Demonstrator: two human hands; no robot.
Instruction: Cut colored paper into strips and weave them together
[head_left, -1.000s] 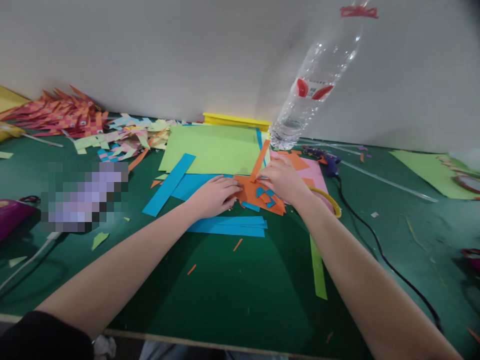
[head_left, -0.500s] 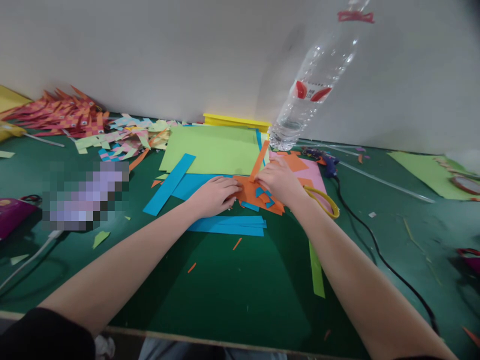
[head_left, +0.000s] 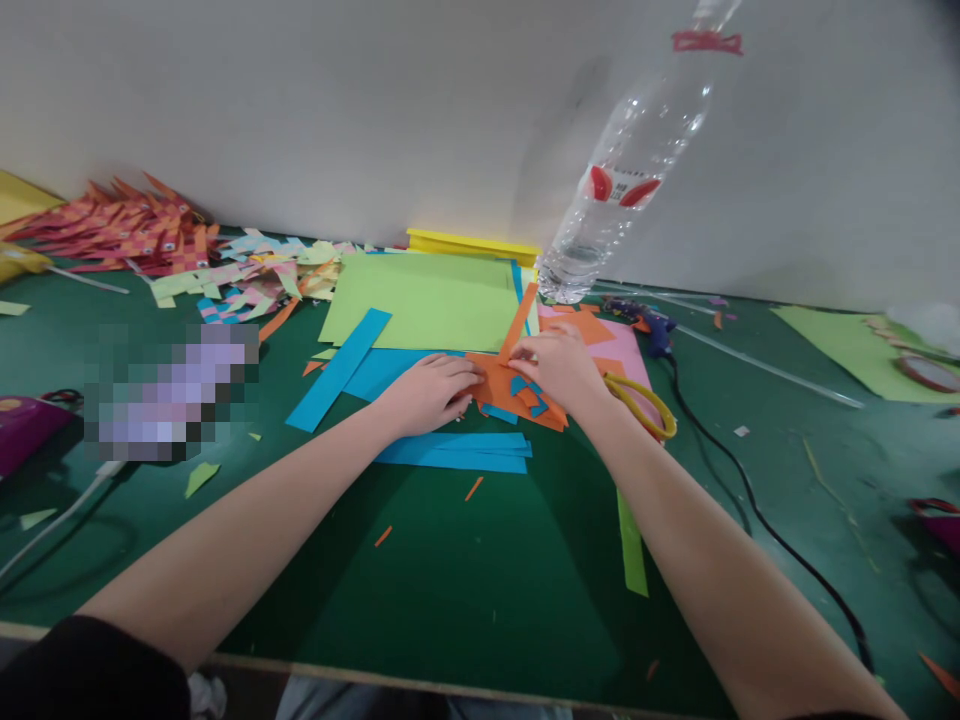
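My left hand (head_left: 429,393) lies with its fingers stretched out, their tips on the left edge of an orange paper sheet (head_left: 491,378). An orange paper strip (head_left: 519,322) slants up from that sheet. At the strip's lower end, the fingers of my right hand (head_left: 562,368) are pinched together, partly hiding what lies between them. Small blue paper pieces (head_left: 517,385) sit on the orange sheet just below those fingertips. Under and beside my left hand are a blue sheet (head_left: 371,374) and several blue strips (head_left: 457,452).
Behind the hands is a green sheet (head_left: 427,300). A clear bottle (head_left: 622,190) leans against the wall. Yellow-handled scissors (head_left: 641,405) lie by my right wrist, near a glue gun (head_left: 658,332) with a black cord. Woven paper pieces (head_left: 142,230) pile up at left.
My right hand has shifted slightly, with its fingers bent more at the lower end of the orange strip. The left hand stays where it was.
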